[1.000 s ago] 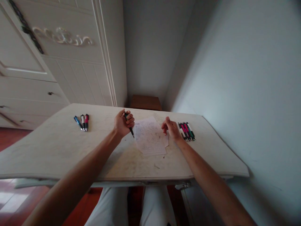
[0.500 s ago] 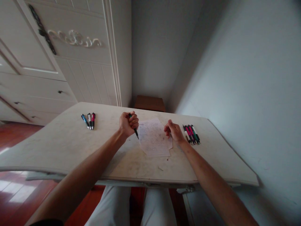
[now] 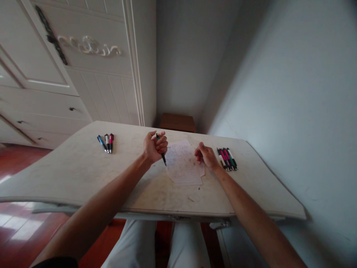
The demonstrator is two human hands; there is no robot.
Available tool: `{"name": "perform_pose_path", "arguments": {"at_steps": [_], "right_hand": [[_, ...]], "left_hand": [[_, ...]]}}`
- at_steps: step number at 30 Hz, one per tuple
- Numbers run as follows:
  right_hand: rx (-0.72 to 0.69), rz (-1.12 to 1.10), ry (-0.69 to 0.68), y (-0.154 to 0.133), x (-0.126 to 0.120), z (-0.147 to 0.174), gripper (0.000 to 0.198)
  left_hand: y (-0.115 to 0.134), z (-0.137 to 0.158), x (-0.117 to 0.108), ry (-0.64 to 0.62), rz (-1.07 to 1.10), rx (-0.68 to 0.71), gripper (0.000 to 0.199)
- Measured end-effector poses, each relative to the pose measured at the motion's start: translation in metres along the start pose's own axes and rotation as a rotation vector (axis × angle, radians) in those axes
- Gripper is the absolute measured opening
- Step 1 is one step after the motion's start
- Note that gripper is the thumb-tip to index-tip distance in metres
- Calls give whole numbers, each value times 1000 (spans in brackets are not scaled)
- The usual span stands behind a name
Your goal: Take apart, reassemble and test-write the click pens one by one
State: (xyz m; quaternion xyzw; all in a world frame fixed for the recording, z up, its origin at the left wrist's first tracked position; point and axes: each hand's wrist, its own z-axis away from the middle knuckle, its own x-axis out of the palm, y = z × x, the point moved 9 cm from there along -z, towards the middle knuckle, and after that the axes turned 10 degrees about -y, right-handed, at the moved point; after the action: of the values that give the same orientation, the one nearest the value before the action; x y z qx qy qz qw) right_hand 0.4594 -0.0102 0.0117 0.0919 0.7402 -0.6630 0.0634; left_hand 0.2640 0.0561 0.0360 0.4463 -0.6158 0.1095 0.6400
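Observation:
In my left hand (image 3: 155, 147) is a dark pen (image 3: 163, 159), its tip pointing down near the left edge of a handwritten sheet of paper (image 3: 184, 167). The fingers are curled around the barrel, and a greenish part shows near its upper end. My right hand (image 3: 205, 155) rests at the sheet's right edge with its fingers curled in; whatever they may hold is hidden. Right of that hand lies a row of several pens (image 3: 228, 159) in pink, black, green and white. A blue, a white and a pink pen (image 3: 111, 143) lie together on the left.
The white table (image 3: 69, 175) has a worn, stained top with small bits of debris near the front. A white cabinet (image 3: 111, 93) stands behind on the left, a grey wall (image 3: 292, 93) on the right. Beyond the far edge is a brown wooden box-like piece (image 3: 177, 122).
My left hand has shifted slightly right, with its fingers loosened a little and the pen held more upright. My right hand has stayed in place.

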Motion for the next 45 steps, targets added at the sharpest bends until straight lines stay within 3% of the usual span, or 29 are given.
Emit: {"name": "perform_pose_path", "arguments": {"at_steps": [29, 45], "right_hand": [[24, -23, -44, -2, 6, 0, 70], [23, -12, -52, 2, 6, -1, 70]], "left_hand": [[-1, 0, -9, 80, -12, 21, 18], [1, -1, -5, 21, -48, 37, 22]]}}
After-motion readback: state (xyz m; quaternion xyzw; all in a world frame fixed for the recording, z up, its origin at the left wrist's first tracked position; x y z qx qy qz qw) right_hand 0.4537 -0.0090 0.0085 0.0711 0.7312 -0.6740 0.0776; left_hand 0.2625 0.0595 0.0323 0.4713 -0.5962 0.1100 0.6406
